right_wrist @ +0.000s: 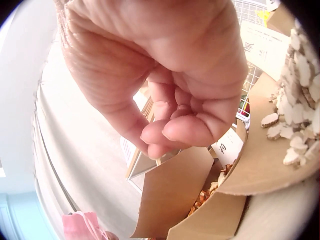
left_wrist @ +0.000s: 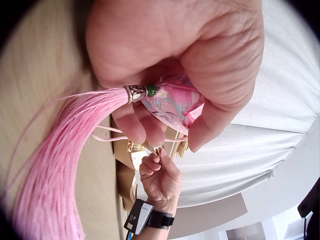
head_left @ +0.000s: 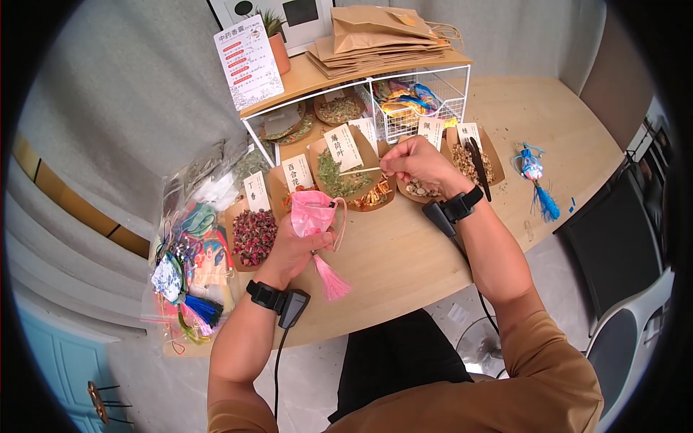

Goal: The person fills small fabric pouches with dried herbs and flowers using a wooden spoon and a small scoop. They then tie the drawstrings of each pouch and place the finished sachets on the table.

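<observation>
Left wrist alone shows a round green bead (left_wrist: 151, 90); left hand (head_left: 290, 252) grips a pink cloth pouch (head_left: 312, 213), right hand (head_left: 426, 164) pinches a thin pale stick (head_left: 361, 171); brown tray (head_left: 234, 209) holds red buds (head_left: 253, 239).

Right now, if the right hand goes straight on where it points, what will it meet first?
Probably the brown paper tray of green leaves: in the head view, the thin pale stick that the right hand pinches points across it. The hand's height is unclear, so it might pass above.
</observation>
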The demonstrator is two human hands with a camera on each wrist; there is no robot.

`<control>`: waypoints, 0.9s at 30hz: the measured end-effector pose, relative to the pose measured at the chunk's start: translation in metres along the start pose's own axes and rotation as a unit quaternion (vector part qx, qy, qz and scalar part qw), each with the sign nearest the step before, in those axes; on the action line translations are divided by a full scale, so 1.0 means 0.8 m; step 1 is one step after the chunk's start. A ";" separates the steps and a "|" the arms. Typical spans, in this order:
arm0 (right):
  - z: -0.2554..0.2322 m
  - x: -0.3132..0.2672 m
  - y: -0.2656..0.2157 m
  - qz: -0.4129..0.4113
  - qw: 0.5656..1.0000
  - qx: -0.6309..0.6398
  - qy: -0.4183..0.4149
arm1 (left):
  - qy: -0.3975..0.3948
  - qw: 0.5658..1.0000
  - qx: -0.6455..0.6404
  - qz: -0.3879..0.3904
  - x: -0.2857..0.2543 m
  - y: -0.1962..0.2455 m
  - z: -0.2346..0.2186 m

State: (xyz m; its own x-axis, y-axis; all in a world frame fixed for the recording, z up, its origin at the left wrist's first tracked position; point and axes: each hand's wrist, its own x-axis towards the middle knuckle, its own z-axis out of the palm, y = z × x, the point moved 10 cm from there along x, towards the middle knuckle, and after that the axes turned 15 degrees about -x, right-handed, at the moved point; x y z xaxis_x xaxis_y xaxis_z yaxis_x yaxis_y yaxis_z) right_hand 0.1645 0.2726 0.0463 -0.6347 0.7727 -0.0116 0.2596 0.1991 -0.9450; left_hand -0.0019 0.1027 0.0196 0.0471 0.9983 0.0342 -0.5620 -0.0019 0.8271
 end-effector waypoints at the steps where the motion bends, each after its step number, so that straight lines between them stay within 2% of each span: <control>1: -0.001 -0.001 -0.001 -0.001 1.000 0.003 0.002 | -0.001 1.000 -0.002 -0.001 0.000 0.000 0.000; 9: -0.012 -0.007 -0.012 -0.013 0.999 0.022 0.031 | -0.003 1.000 -0.001 -0.002 0.000 -0.001 -0.002; 16: -0.004 -0.027 -0.048 -0.049 0.997 0.059 0.001 | 0.003 1.000 0.000 -0.002 -0.001 0.001 0.001; 20: 0.009 -0.041 -0.067 -0.099 0.994 0.017 -0.050 | 0.004 1.000 0.002 0.002 0.000 0.000 -0.001; 23: 0.015 -0.050 -0.081 -0.129 0.990 -0.048 -0.044 | 0.003 1.000 0.001 0.002 0.000 0.000 -0.001; 27: 0.018 -0.053 -0.094 -0.214 0.968 -0.125 -0.036 | 0.000 1.000 0.000 0.002 0.001 -0.001 -0.002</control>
State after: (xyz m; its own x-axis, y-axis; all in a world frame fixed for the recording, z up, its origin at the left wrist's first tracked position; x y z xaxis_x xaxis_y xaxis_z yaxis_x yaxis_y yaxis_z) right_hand 0.1615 0.2166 0.1133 -0.7693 0.5457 0.3323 0.1247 0.6384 -0.7596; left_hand -0.0029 0.1034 0.0180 0.0440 0.9983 0.0377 -0.5626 -0.0064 0.8267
